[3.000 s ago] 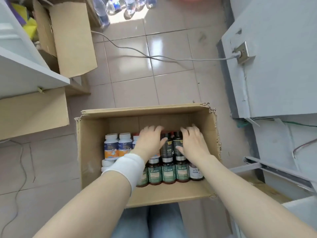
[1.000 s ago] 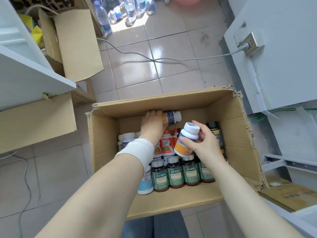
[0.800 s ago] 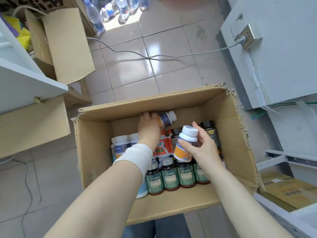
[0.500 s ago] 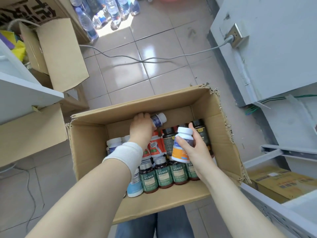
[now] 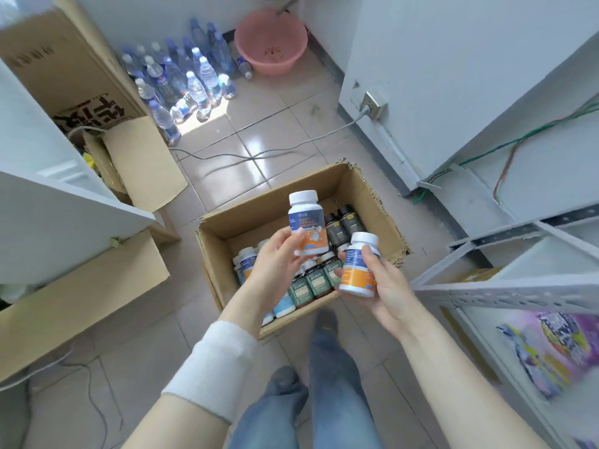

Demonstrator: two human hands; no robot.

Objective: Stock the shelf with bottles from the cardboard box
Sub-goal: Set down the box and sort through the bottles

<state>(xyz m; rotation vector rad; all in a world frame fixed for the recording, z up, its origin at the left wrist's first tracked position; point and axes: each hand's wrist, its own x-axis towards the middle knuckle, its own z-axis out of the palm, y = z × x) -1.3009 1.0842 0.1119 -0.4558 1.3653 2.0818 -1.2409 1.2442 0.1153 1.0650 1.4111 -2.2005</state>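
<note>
Item one: white-capped bottle point(image 5: 306, 223) with a blue and orange label, upright, pinched between the thumb and fingers of my left hand point(image 5: 275, 264), raised above the cardboard box point(image 5: 372, 196). Item two: matching bottle point(image 5: 358, 265), upright and lower, my right hand point(image 5: 385, 286) curled round its base and side, over the near right corner of the box. The two bottles are near each other and not touching. A white wristband point(image 5: 214, 364) sits on my left forearm. The box stands open on the tiled floor in front of my legs. Inside it: dark bottles point(image 5: 343, 223) at the far right, a row of green-labelled bottles point(image 5: 311, 283) along the near side, and more white-capped ones at the left, partly hidden by my left hand. The grey metal shelf point(image 5: 518, 294) is to my right, with a blurred colourful packet point(image 5: 551, 348) on a lower level. Further off on the floor: a cluster of water bottles point(image 5: 181, 76), a pink basin point(image 5: 270, 40) and a grey cable point(image 5: 259, 153).
</note>
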